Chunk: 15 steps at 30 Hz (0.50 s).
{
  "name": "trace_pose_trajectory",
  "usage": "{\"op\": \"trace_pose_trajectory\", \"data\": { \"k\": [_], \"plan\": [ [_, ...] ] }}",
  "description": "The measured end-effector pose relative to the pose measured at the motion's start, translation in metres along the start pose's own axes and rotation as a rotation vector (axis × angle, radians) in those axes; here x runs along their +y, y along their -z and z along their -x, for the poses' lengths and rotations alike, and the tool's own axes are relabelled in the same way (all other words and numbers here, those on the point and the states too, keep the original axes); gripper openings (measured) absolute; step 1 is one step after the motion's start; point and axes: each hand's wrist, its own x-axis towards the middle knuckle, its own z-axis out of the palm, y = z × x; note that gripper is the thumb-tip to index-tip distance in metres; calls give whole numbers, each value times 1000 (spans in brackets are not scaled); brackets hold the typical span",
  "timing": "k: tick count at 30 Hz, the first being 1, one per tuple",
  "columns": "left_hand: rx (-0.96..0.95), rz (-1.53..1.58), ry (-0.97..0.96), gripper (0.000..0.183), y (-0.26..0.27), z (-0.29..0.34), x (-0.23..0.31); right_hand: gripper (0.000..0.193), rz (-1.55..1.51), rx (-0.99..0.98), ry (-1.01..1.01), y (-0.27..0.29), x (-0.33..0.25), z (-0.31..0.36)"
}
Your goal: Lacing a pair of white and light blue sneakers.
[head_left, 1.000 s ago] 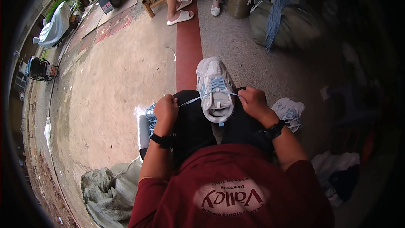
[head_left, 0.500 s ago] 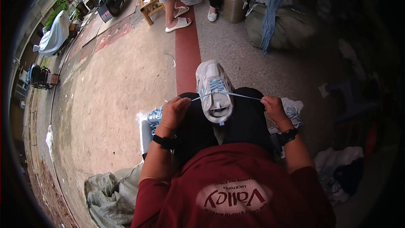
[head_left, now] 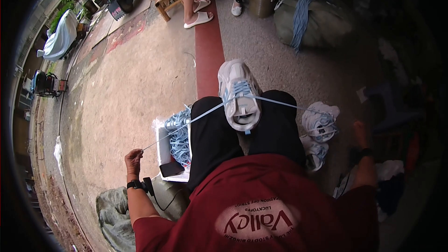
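Observation:
A white and grey sneaker [head_left: 239, 77] with light blue laces is propped between my knees, toe pointing away. From its eyelets a light blue shoelace [head_left: 205, 113] runs out to both sides, pulled straight. My left hand [head_left: 134, 157], far out to the left, pinches one end. Out to the right, in shadow, my right hand [head_left: 361, 135] is raised with closed fingers; the other strand runs toward it, its last stretch hard to see. More white shoes [head_left: 320, 120] with blue laces lie beside my right knee.
Left of my legs stands a white box [head_left: 159, 147] of loose blue laces [head_left: 179, 147], with a flat black object [head_left: 171, 169] at its near end. Ahead are a person's sandalled feet [head_left: 199, 19], a wooden stool [head_left: 166, 4] and a bulging sack [head_left: 317, 27] draped with laces.
Both hands have moved far apart and back, the left to the left and the right to the right, drawing long strands out of the sneaker. The box and shoes beside my knees are now more visible.

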Motion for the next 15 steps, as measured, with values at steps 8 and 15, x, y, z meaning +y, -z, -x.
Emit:
{"op": "trace_pose_trajectory", "data": {
  "k": [8,15],
  "plan": [
    [111,-188,126,3,52,32,-55,15,247,-49,32,-11,1,0],
    [-111,-104,406,24,-55,12,3,9,-767,-645,-254,-108,-252,-12]
  ]
}}
